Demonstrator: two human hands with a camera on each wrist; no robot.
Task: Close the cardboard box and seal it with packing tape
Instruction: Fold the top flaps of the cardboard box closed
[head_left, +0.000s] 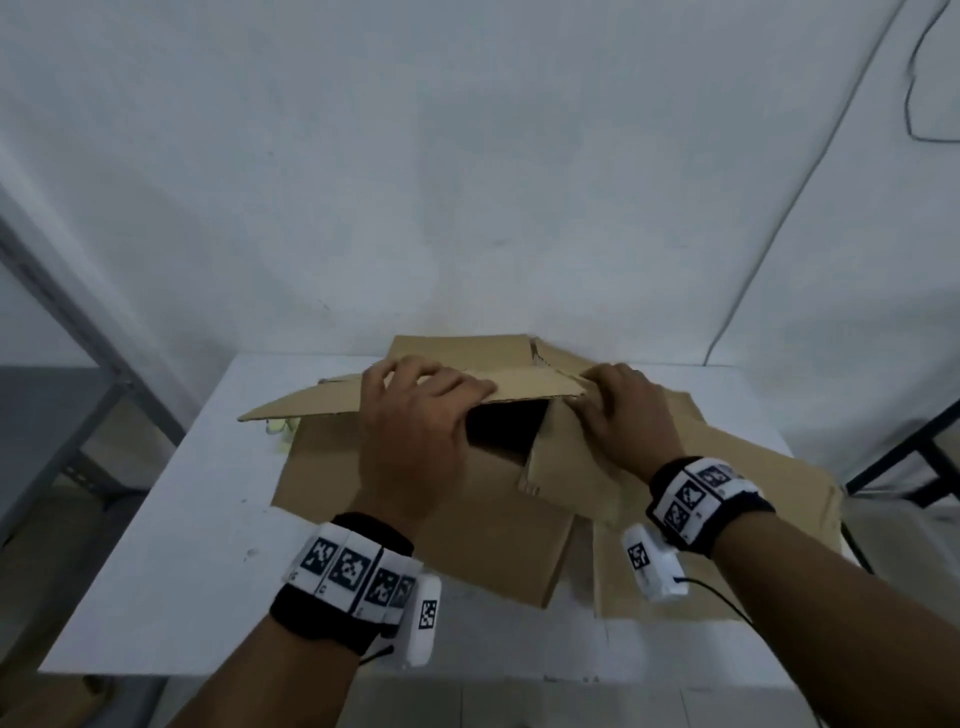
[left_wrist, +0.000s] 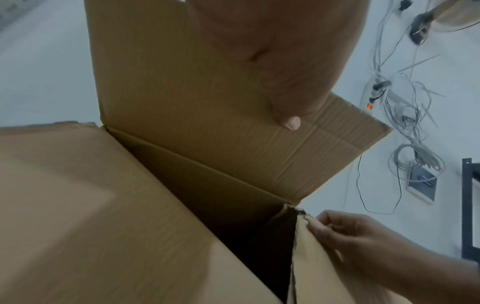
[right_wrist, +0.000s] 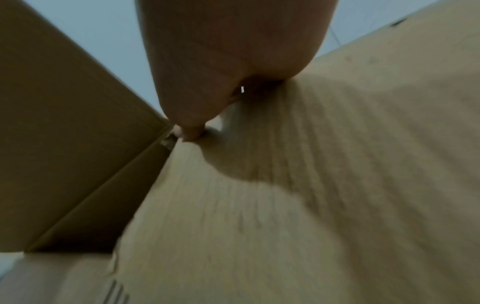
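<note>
While the brown corrugated cardboard box (head_left: 415, 499) sits on the white table (head_left: 171, 545) against a white wall, its top stays partly open. The left hand (head_left: 410, 431) grips the far flap (head_left: 436, 395), fingers curled over its edge; the right hand (head_left: 618, 410) pinches a torn corner (fragile there). Light, stiff board, I'd judge: hold flaps mid-edge. No tape visible.
</note>
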